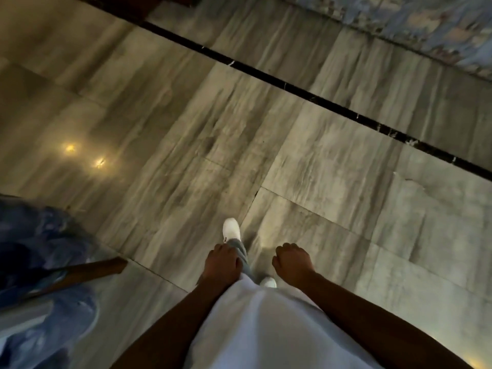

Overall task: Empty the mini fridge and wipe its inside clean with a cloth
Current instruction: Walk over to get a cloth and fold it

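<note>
No mini fridge and no cloth are in view. I look straight down at a grey marble floor. My left hand (pixel 221 265) hangs in front of my waist with its fingers curled in and nothing in it. My right hand (pixel 292 263) hangs beside it, also loosely closed and holding nothing. Below them are my white shirt, grey trousers and white shoes, one foot stepped forward.
A black inlay strip (pixel 319 101) crosses the marble floor (pixel 186 145) diagonally. Blue patterned fabric (pixel 40 262) on a brown wooden edge (pixel 106 266) lies at the left. A blue patterned rug (pixel 426 25) runs along the top right. Two lamp reflections shine on the floor at left.
</note>
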`<state>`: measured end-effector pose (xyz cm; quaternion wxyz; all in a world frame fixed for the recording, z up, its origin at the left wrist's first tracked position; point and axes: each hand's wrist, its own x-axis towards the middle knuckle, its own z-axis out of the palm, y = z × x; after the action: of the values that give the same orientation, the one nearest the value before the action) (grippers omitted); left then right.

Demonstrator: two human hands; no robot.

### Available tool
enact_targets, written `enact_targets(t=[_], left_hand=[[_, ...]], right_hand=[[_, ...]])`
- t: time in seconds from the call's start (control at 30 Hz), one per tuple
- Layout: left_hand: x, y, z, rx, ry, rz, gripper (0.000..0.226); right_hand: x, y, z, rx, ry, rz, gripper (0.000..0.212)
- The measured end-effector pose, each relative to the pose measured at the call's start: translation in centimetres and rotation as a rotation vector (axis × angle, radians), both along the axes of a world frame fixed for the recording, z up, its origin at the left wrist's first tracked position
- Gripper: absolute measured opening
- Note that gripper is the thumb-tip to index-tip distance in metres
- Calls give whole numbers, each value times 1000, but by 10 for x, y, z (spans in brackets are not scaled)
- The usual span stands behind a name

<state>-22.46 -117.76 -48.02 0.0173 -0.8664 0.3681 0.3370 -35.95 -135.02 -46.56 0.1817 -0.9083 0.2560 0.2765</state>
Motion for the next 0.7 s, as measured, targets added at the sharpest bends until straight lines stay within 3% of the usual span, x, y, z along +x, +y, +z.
enact_targets(t=[0.33,0.7], left_hand=[[162,-36,-5,23,-4,148,35],[253,-16,-8,78,58,464,42]], right_hand=[[166,-44,4,-24,0,50,32],[354,-59,4,-16,-48,430,34]])
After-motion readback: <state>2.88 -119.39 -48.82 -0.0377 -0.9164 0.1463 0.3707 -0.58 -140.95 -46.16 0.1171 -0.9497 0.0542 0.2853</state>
